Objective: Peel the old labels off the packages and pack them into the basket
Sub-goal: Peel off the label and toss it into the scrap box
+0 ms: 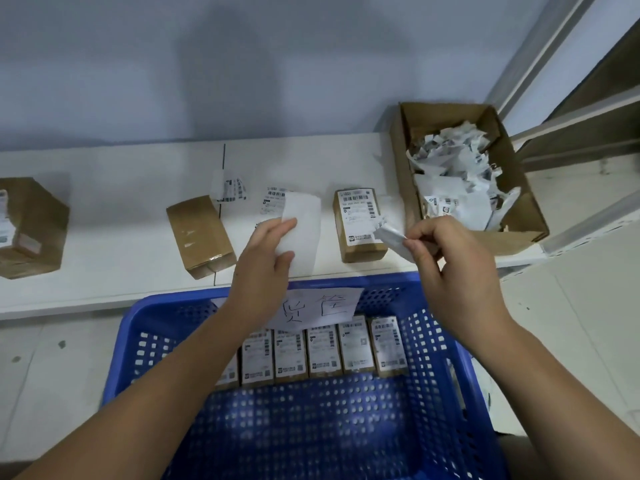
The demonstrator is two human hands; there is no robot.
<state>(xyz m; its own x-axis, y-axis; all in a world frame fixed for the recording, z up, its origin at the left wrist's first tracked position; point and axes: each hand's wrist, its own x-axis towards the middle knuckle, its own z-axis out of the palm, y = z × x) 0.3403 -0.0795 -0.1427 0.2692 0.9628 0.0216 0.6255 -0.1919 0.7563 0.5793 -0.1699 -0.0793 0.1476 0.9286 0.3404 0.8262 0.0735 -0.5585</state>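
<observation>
Though partly hidden, left hand (268,252) gripping white sheet (303,230), right hand (446,265) pinching perhaps a crumpled label (391,237).

Hands (266,251) (450,268) with paper — above basket (138,327)

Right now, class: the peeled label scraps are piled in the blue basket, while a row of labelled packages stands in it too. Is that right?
Not quite. The head view shows the label scraps piled in the cardboard box on the shelf, not the blue basket. The labelled packages do stand there.

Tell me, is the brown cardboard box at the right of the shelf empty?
No. The brown cardboard box is open-topped and holds a heap of crumpled white peeled labels.
</observation>
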